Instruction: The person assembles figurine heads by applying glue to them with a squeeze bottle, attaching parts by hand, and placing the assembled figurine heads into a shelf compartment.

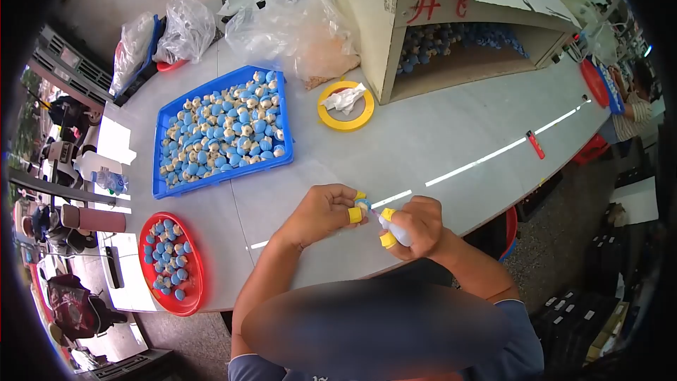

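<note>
My left hand point(319, 216) is closed, pinching a small blue-and-cream ball-shaped piece point(364, 204) between thumb and fingers. A small translucent white squeeze bottle point(396, 230) is gripped in my right hand point(423, 224), its narrow tip pointing at the piece. Whether the tip touches it, I cannot tell. Yellow tape wraps fingertips on both hands. Behind my hands, a blue tray point(283, 116) holds many similar blue-and-cream pieces. To the left, more of them lie in a red round tray point(199, 275).
A yellow tape roll point(345, 125) with crumpled white paper sits behind my hands. Farther back are plastic bags point(293, 28) and an open-fronted box point(363, 35) with blue pieces inside. A red cutter-like object point(536, 145) lies right; a pink cylinder point(95, 219) stands left. Someone point(631, 109) sits far right.
</note>
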